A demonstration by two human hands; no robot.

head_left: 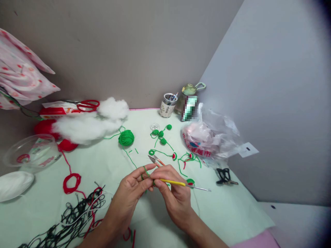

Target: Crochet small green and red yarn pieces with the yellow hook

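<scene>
My left hand is pinched closed, with green yarn wound round its fingers. Between the fingertips of both hands sits a small bit of green yarn work, mostly hidden. My right hand grips a yellow-handled crochet hook, whose bare metal end points right. From the left hand a strand runs back to a green yarn ball. Just behind the fingers lie thread snips. Small green crocheted balls and red-and-green crocheted pieces with loose tails rest beyond and to the right.
White stuffing, red scissors and a clear plastic lid occupy the left. Tangled black yarn lies front left. At the back stand a pen tin and a green bottle. Right are a plastic bag and black claw clip.
</scene>
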